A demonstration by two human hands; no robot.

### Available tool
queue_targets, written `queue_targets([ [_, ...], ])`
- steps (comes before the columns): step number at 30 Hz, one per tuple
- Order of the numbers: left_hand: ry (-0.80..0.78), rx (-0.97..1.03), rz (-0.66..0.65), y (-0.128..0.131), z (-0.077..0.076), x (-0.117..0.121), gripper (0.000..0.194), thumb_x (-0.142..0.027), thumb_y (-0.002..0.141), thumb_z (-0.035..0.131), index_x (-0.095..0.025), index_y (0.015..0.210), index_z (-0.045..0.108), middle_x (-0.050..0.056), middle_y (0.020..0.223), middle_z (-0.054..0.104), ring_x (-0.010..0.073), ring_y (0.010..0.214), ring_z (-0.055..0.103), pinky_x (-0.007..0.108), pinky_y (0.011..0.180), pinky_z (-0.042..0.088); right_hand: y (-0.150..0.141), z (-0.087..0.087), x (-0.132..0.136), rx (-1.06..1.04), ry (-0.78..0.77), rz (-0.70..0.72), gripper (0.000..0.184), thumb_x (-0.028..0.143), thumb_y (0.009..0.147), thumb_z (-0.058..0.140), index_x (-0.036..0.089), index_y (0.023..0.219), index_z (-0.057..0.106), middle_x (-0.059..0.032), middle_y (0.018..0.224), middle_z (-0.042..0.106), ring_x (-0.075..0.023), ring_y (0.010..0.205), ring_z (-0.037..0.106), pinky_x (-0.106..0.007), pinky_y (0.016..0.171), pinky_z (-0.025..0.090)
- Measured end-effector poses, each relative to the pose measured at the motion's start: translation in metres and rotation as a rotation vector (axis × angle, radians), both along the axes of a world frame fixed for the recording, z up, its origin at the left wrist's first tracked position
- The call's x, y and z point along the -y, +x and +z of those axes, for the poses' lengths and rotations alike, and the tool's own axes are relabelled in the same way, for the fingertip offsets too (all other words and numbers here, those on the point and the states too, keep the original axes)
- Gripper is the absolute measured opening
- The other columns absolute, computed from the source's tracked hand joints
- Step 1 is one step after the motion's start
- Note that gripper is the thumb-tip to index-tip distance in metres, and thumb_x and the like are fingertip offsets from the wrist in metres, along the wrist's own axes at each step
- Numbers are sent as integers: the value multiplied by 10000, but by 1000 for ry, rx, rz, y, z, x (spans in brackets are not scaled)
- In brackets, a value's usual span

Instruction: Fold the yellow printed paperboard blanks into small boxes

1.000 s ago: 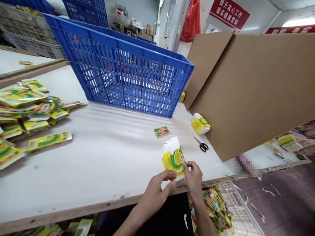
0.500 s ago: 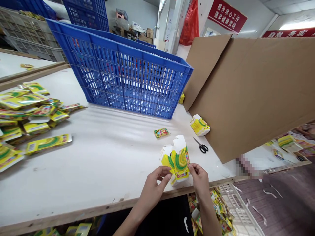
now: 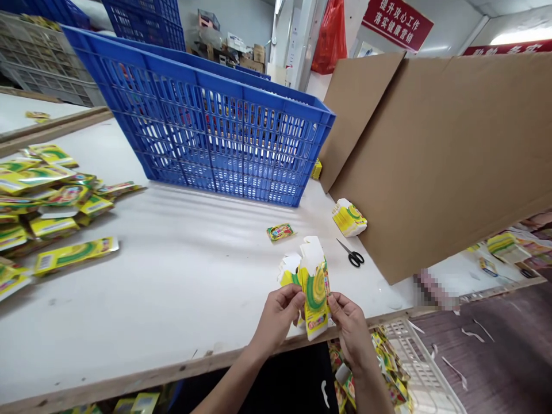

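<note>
Along the worktop edge (image 3: 150,372), a yellow carton (image 3: 317,290) is being pinched pretty much midway between left hand (image 3: 277,315) and right hand (image 3: 352,326), long axis being pointed forward.

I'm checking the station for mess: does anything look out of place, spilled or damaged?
Yes: white strips lie scattered on the floor at right, like dropped scraps. Cartons on the table at left lie jumbled, though that may be normal. The yellow carton held by the left hand and right hand shows no clear damage.
</note>
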State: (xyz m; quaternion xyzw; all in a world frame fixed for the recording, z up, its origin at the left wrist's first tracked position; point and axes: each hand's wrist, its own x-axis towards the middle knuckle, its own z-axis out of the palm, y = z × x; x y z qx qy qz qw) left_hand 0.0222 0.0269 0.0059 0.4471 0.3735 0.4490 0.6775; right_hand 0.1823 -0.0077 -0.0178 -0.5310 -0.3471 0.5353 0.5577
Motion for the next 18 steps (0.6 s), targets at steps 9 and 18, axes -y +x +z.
queue_targets([
  [9, -16, -147, 78, 8, -1, 0, 407, -519, 802, 568, -184, 607, 445, -74, 497, 373, 67, 410, 359, 194, 404, 324, -3, 2, 5, -47, 2, -24, 307, 482, 758, 714, 188, 830, 659, -45, 792, 697, -190, 732, 638, -325, 731, 517],
  [18, 170, -616, 215, 3, -15, -8, 294, -366, 829, 504, -197, 598, 439, -58, 522, 376, 111, 513, 380, 223, 507, 280, 7, -4, 7, 153, 19, -263, 333, 480, 764, 703, 168, 868, 646, -49, 814, 701, -194, 775, 641, -307, 733, 523],
])
